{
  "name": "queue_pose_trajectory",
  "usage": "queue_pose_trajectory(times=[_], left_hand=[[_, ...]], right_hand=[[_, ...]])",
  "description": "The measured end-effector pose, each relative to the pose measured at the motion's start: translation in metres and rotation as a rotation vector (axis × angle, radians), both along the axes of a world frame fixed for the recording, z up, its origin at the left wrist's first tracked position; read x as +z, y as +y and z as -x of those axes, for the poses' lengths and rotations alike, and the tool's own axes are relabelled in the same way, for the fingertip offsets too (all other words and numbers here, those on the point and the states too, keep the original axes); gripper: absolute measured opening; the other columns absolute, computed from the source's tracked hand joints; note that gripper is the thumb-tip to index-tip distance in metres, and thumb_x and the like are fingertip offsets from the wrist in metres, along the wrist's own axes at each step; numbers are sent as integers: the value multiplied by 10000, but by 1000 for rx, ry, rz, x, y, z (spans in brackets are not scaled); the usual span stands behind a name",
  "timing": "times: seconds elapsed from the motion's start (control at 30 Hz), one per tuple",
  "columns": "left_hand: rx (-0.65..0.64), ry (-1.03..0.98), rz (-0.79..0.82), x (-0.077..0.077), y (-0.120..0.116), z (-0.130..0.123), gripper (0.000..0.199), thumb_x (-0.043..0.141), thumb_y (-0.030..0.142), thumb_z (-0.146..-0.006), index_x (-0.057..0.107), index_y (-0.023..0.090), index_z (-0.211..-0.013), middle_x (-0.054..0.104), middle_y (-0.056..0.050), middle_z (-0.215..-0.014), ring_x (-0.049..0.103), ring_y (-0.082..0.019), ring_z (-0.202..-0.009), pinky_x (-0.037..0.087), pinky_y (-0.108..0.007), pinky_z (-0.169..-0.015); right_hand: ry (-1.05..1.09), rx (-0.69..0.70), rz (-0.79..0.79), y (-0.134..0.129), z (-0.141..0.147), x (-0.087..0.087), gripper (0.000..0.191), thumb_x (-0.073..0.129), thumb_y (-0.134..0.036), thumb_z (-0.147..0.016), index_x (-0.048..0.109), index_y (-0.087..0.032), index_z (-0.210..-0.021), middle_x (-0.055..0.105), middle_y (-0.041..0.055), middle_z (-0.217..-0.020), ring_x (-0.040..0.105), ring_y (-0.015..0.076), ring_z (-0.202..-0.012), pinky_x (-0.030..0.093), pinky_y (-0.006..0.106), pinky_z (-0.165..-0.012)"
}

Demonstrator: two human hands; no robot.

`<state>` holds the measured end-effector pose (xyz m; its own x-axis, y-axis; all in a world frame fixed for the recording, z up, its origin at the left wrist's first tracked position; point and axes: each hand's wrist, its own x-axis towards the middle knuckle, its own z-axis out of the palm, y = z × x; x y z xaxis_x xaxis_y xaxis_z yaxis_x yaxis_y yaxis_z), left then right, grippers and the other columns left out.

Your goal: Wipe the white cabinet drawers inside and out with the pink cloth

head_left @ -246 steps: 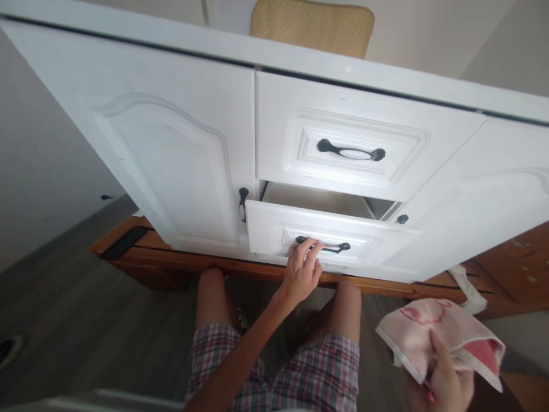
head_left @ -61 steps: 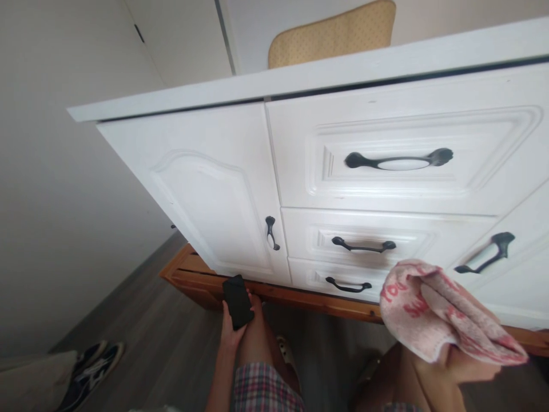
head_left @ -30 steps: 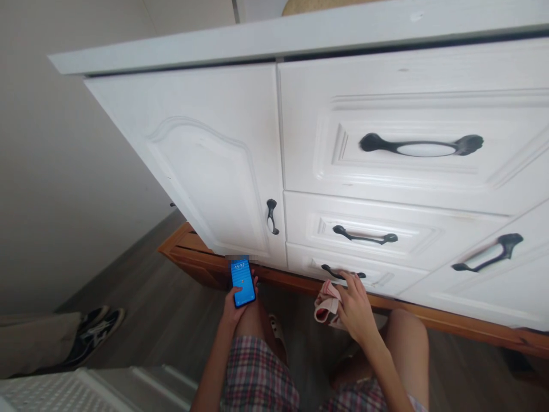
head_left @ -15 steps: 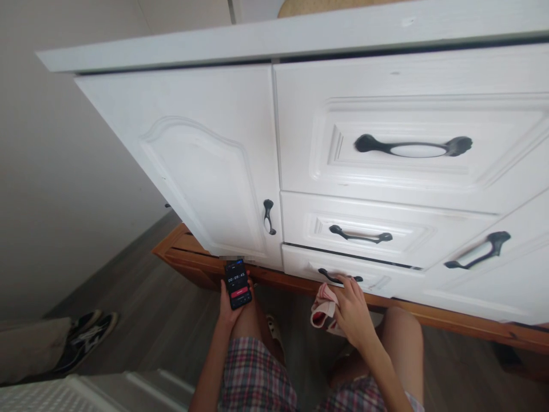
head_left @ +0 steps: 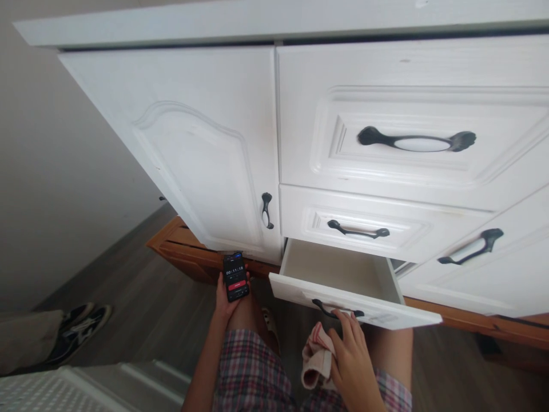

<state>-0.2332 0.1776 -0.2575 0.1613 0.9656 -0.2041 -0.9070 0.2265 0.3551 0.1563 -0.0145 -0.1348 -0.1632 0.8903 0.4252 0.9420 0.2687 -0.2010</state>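
Observation:
My left hand is wrapped round a smartphone, whose dark screen shows a running timer and a red button. With its fingertips hooked over the dark handle of the lowest drawer, my right hand also keeps a crumpled pink and cream cloth at its thumb side. The drawer is pulled out, and the part of its inside that shows is bare and pale. Its white front hides part of my right leg.
Above the open drawer are a closed middle drawer and a large top drawer. A cabinet door stands closed at left. Another person's shoe is on the floor at left. White slatted furniture lies behind it.
The lowest drawer has come out from closed towards me, my right hand moving back with its handle and the cloth. The phone's timer has advanced. My view has shifted slightly.

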Motion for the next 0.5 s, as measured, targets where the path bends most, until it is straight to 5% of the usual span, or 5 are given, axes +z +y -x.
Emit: queue_pose_trajectory(times=[0.33,0.5], left_hand=[[2,-6,-16,-4,1,1,650,431,568,-1120,494,176,-1634,727,-180,-1427,762,-344,-1180,638,-504,-951],[-17,2,-22,-2,1,0,623,410,562,-1132,519,184,-1614,729,-175,-1427,766,-342,-1183,643,-503,-945]], right_hand=[[-46,106,-3,-33,-8,-9,464,620,-190,-770,710,-247,-1222,590,155,-1488,550,418,-1336,511,558,-1061],[-8,30,-5,-56,3,-18,393,610,-143,-711,728,-239,-1073,668,157,-1365,614,403,-1262,536,557,-1060]])
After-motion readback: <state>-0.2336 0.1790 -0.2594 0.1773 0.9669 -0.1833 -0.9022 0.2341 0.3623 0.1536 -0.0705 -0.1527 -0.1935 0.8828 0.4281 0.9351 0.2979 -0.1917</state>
